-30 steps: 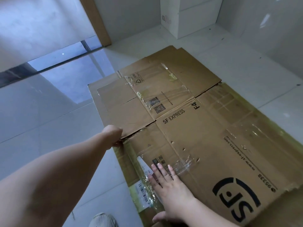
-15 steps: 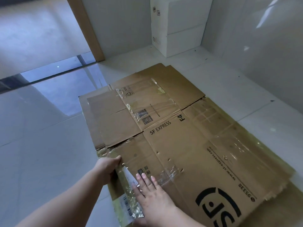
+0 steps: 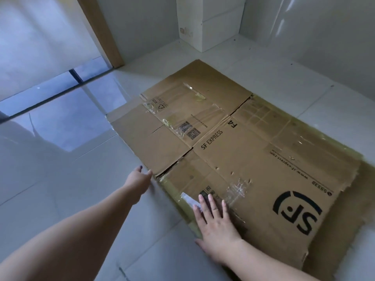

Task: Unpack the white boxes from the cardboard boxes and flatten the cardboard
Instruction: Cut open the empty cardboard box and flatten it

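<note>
Cardboard: flattened cardboard (image 3: 239, 157) lies flat on the tiled floor (image 3: 60, 189), with more flattened sheets showing under its right and near edges.
Long axis: it runs from the near right corner with the big logo away to the far left, toward the door frame (image 3: 101, 31).
White boxes: a stack of white boxes (image 3: 209, 21) stands in the far corner against the wall, well apart from the cardboard.
Right hand: right hand (image 3: 218, 224) lies palm down on the near left part of the top sheet, fingers straight and slightly spread, gripping nothing, just beside a white label (image 3: 191, 201).
Left hand: left hand (image 3: 140, 178) reaches to the sheet's left edge where two flaps meet at a slit; fingers extended, tips at or just short of the edge, holding nothing.
Nearer hand: the left is nearer the flap gap; the right pins the sheet.
Change: half a second ago the left hand gripped the edge close to the right hand; now it has let go and sits farther along the edge. The right hand has kept pressing.
</note>
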